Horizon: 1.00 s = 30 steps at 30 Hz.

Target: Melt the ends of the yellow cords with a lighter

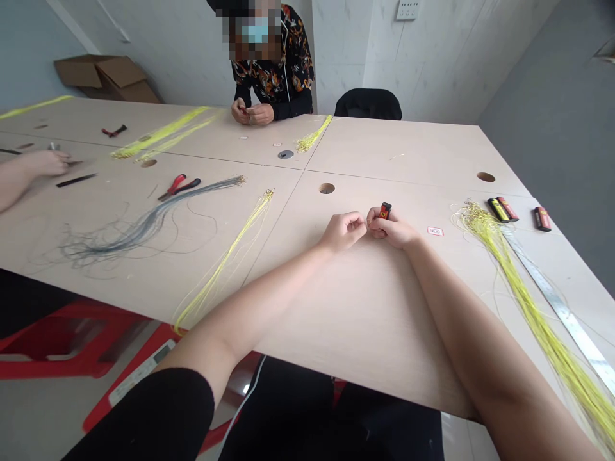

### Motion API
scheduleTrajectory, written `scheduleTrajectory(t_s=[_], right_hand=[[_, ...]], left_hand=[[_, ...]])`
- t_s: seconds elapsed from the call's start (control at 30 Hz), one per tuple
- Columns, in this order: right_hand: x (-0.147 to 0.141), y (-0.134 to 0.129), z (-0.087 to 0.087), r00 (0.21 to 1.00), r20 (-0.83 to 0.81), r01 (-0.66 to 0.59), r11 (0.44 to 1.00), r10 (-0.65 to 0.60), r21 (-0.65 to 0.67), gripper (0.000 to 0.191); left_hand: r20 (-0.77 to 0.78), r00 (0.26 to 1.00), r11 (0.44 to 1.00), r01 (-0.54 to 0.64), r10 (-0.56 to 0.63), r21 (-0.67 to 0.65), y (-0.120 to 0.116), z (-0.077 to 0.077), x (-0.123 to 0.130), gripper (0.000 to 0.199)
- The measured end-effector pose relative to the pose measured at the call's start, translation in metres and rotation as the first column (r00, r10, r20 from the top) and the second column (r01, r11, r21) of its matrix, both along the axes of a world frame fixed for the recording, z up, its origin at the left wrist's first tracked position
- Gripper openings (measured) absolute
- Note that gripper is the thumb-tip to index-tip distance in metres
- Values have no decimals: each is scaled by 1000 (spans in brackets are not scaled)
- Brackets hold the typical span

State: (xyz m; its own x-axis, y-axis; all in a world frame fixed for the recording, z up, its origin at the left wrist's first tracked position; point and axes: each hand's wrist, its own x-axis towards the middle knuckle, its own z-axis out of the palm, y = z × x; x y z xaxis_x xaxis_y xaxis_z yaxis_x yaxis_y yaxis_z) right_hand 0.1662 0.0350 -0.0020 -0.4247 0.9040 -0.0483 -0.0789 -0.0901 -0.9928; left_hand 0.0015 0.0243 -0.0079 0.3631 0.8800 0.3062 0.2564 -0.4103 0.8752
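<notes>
On laminate (375, 320), right hand (391, 230) — pinching red-black lighter (385, 210)

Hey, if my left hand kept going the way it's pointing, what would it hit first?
Your left hand would most likely meet your right hand first, just ahead of its fingertips, though the exact gap is hard to judge from this view.

The small object (385, 210) in the right hand (391, 232) is black with a red band. The right cord bundle (523, 301) is bright yellow; the left cord bundle (139, 230) is blue-grey. The pliers (179, 187) have red handles. The surface (384, 307) is pale beige with faint wood grain. The co-worker's jacket (273, 77) is black with an orange floral pattern.
</notes>
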Motion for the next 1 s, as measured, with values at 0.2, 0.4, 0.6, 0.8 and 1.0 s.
scheduleTrajectory(t_s=[0.2, 0.4, 0.6, 0.8, 1.0], right_hand=[[-1, -1, 2, 1000, -5, -1, 1000, 1, -1, 11], [-1, -1, 3, 1000, 29, 0, 1000, 0, 16, 9], [-1, 0, 0, 999, 38, -9, 1000, 8, 28, 11], [-1, 1, -2, 999, 49, -4, 1000, 2, 29, 11], [-1, 0, -1, 998, 56, 3, 1000, -5, 28, 11]], left_hand=[[-9, 1000, 1000, -9, 9, 21, -1, 1, 0, 15], [2, 999, 998, -33, 33, 46, -1, 2, 1, 16], [-13, 998, 995, -62, 63, 73, 0, 0, 2, 16], [-22, 997, 993, -67, 70, 102, 0, -1, 2, 15], [-39, 996, 991, -80, 84, 105, 0, -3, 1, 14]])
